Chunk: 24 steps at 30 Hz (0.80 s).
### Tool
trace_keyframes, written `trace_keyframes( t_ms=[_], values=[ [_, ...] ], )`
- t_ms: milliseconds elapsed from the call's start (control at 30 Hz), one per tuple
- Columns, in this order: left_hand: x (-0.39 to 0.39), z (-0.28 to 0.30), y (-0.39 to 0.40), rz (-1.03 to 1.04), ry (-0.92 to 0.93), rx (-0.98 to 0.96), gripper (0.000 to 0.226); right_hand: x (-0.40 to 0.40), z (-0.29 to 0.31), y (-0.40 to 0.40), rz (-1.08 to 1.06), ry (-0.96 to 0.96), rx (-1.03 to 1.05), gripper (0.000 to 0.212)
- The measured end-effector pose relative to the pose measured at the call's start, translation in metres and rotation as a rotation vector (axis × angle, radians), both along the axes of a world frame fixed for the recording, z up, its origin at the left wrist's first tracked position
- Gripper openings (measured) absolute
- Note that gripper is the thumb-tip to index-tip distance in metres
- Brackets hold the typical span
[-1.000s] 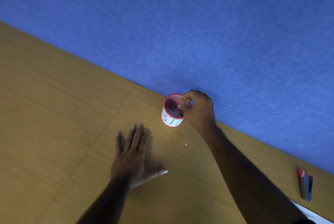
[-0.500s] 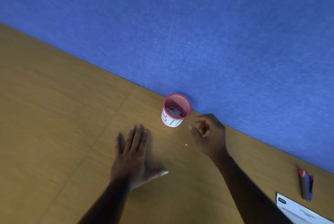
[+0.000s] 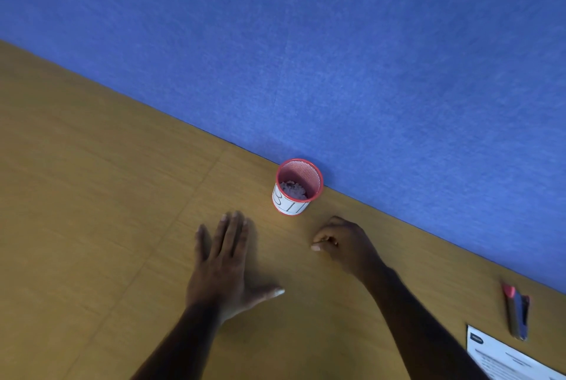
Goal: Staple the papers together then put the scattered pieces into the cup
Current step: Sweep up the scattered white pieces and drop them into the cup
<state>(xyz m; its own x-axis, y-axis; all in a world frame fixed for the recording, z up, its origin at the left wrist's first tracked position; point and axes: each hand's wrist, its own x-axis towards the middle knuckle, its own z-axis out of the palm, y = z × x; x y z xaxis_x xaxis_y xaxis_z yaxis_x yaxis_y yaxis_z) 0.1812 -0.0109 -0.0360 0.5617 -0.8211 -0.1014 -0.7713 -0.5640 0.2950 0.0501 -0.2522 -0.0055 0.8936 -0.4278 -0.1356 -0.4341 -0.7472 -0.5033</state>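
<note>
A red mesh cup point(image 3: 299, 185) with a white paper label stands on the brown wooden surface point(image 3: 92, 195), against the blue fabric wall point(image 3: 337, 42). Small white pieces point(image 3: 293, 190) lie inside the cup. Near the cup, toward the viewer, the left hand point(image 3: 225, 260) presses flat, fingers straight. Just right of it, the right hand point(image 3: 344, 243) rests with fingertips curled together, perhaps pinching a tiny piece; too small to tell. Far right of the cup lie a red and dark stapler point(image 3: 517, 313) and white printed papers point(image 3: 502, 356).

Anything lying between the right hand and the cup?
No. In the head view, only bare tabletop separates the right hand from the cup.
</note>
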Motion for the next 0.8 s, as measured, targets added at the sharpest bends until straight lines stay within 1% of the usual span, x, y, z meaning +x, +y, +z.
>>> trace_keyframes(
  t_ms=[200,433,733,800],
  values=[
    [-0.001,-0.001,0.000,0.005,0.005,0.007,0.141,-0.003,-0.002,-0.001,0.041,-0.006,-0.039,0.005],
    [0.000,-0.001,-0.001,0.005,0.004,-0.003,0.139,-0.003,-0.003,0.002,0.063,0.019,-0.097,0.007],
    [-0.001,-0.001,-0.001,0.010,-0.001,0.012,0.139,-0.009,-0.012,0.003,0.098,0.003,-0.182,0.011],
    [-0.001,-0.001,-0.001,0.013,0.001,0.014,0.140,-0.010,-0.015,0.003,0.090,0.005,-0.164,0.009]
  ],
)
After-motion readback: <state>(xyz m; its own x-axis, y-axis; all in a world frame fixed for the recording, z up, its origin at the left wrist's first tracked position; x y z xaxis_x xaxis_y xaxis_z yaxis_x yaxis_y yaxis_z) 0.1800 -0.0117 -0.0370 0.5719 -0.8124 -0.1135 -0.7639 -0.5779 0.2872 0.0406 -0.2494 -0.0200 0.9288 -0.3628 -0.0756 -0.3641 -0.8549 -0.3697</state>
